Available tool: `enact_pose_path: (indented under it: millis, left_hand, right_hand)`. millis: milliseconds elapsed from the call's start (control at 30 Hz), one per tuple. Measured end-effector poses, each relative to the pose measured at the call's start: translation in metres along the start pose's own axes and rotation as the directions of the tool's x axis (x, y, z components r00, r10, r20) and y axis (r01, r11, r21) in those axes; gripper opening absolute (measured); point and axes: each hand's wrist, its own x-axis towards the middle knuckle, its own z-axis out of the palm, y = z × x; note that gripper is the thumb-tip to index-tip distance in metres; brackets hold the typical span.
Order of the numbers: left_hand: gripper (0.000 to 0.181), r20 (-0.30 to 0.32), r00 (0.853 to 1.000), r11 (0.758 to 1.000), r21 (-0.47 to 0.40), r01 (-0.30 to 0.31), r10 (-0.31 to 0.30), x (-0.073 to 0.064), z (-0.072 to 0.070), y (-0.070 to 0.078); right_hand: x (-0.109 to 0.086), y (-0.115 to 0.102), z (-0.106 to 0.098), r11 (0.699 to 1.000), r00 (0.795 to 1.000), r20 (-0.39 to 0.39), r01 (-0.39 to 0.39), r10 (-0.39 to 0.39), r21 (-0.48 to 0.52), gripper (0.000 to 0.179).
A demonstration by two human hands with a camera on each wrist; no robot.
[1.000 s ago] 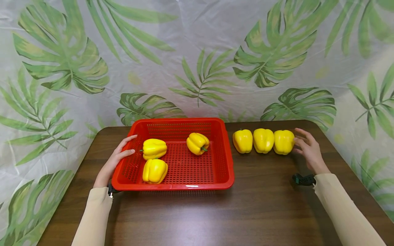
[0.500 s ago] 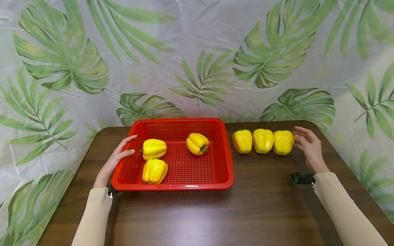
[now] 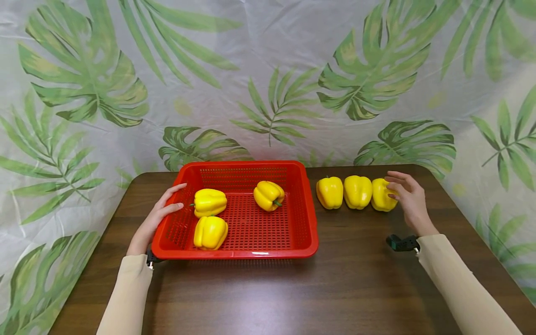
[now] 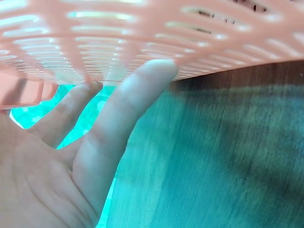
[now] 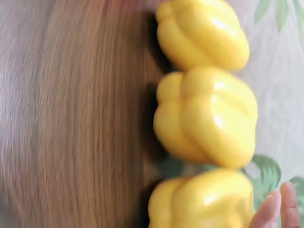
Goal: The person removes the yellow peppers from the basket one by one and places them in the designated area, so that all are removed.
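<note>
My left hand (image 3: 152, 225) lies at the left side of a red perforated plastic basket (image 3: 234, 254), its fingers extended across the rim. In the left wrist view, the thumb (image 4: 128, 109) lies against the slotted wall (image 4: 152, 42). Three yellow bell peppers stand in a row right of the basket: one nearest it (image 3: 330, 192), a middle one (image 3: 358, 191) and a right-hand one (image 3: 382, 197). My right hand (image 3: 412, 202) is at the right-hand pepper, fingers relaxed and spread, overlapping its right side. In the right wrist view, two fingertips (image 5: 289, 209) show beside that pepper (image 5: 204, 199).
Inside the basket lie three more yellow bell peppers, two at the left (image 3: 210, 202) (image 3: 211, 232) and one at the right (image 3: 269, 195). The brown wooden table (image 3: 268, 298) ends at the back against a leaf-patterned cloth (image 3: 268, 93).
My right hand drew slightly back from the right-hand pepper, then moved left so its fingers now overlap it. The left hand, basket and peppers stay in place.
</note>
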Motion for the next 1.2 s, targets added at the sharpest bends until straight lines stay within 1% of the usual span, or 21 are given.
enact_pose_path:
  millis: [100,267,500,700,767,1000,1200]
  left_hand:
    - [0.057,0.0,1.0,1.0,0.0,0.003,-0.003,0.0,0.0,0.0]
    - [0.057,0.0,1.0,1.0,0.004,0.004,-0.004,0.0,0.0,0.001]
    - [0.058,0.002,1.0,1.0,0.0,0.004,-0.004,0.0,0.001,0.001]
    - [0.057,0.0,1.0,1.0,-0.001,0.0,0.0,0.0,0.0,0.0]
    - [0.057,0.001,1.0,1.0,0.003,-0.002,0.002,0.0,0.0,-0.001]
    - [0.056,-0.001,1.0,1.0,-0.001,-0.007,0.007,0.0,0.0,-0.001]
    - [0.055,0.001,1.0,1.0,0.0,-0.009,0.009,0.0,0.001,0.0]
  right_hand:
    - [0.003,0.005,0.008,1.0,1.0,0.026,0.0,0.0,0.001,0.028]
    - [0.003,0.004,0.029,1.0,0.997,0.078,-0.004,0.005,-0.022,0.032]
    - [0.001,0.001,0.061,0.997,0.988,0.144,-0.055,0.061,-0.045,0.03]
    - [-0.001,0.0,0.085,0.994,0.977,0.2,-0.062,0.078,-0.086,0.032]
    - [-0.002,0.0,0.092,0.993,0.973,0.217,-0.061,0.083,-0.104,0.033]
    - [-0.003,-0.002,0.108,0.99,0.956,0.274,-0.079,0.109,-0.12,0.036]
    - [-0.001,-0.006,0.119,0.992,0.946,0.314,-0.051,0.086,-0.117,0.035]
